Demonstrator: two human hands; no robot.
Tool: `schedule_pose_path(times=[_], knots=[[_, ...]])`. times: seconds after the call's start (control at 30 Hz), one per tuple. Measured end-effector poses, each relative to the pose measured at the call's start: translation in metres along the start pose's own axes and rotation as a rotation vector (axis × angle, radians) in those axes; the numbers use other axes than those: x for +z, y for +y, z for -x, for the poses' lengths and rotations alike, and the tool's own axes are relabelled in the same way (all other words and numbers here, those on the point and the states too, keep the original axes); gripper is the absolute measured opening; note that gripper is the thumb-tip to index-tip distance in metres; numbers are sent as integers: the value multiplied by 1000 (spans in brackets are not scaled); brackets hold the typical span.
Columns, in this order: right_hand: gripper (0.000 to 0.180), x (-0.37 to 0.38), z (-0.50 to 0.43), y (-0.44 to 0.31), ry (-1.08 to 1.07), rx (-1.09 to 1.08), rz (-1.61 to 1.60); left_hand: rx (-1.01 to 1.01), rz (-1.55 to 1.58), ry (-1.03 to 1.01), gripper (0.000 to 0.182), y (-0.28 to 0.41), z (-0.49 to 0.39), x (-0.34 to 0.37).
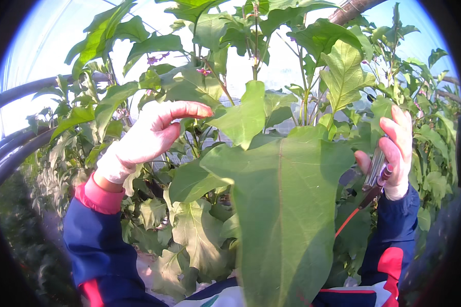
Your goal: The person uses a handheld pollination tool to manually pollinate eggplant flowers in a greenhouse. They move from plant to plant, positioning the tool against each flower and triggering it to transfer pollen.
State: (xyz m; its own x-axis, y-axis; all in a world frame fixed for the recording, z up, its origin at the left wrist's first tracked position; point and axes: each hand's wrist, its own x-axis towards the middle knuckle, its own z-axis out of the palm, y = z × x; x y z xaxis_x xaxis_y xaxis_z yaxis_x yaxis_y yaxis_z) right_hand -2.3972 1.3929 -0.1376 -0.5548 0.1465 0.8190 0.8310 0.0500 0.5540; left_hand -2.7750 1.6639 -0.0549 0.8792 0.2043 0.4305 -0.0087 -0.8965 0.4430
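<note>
My left hand (pixel 151 134), in a thin pale glove, is raised among eggplant plants. Its fingers reach right, apart from the thumb, with nothing between them. Their tips come up to the edge of a green leaf (pixel 244 119); whether they touch it I cannot tell. On the right, my right hand (pixel 397 147) is wrapped around a small metal hand tool (pixel 375 169); its exact kind is partly hidden by the fingers. An orange-red cord (pixel 347 222) runs down from the tool behind a large eggplant leaf (pixel 282 215). That leaf hangs between my forearms, close to the camera.
Purple eggplant flowers (pixel 204 71) show among the upper stems (pixel 255 42). Dark curved pipes (pixel 19 151) cross at left, and a thick pole (pixel 351 10) slants overhead. Pale, drooping leaves (pixel 196 234) crowd below. Translucent sheeting (pixel 34 50) stands behind the plants.
</note>
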Motion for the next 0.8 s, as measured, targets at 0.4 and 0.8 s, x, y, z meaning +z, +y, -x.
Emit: schedule_pose_path(times=[0.4,0.8], knots=[[35,19,-106,-220,-286,-243,-163,-22,141,252,44,-9,198,-83],[72,117,-117,-200,-123,724,-922,193,-953,458,26,-128,82,-140]])
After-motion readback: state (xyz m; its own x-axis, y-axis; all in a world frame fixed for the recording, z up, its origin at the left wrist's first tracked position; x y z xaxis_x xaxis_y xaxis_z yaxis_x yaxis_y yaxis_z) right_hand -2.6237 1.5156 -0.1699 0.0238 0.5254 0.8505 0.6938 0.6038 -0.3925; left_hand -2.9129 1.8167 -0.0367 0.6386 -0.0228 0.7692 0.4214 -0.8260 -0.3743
